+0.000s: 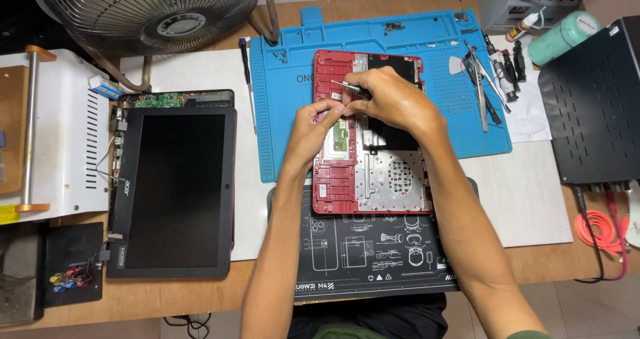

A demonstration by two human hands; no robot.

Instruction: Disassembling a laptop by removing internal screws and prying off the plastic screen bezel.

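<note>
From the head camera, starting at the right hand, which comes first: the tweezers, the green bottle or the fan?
From the right hand:
1. Tweezers, just to its right on the blue mat.
2. Green bottle, farther right, near the desk's back edge.
3. Fan, far off at the back left.

Left of the blue work mat [400, 36], a detached laptop screen [175, 191] lies flat, a dark unlit rectangle in a black bezel. Right of that mat's far corner lies a teal canister [563, 38] with a small pale label [587, 24], and beside it a small white bottle [527, 26].
</note>
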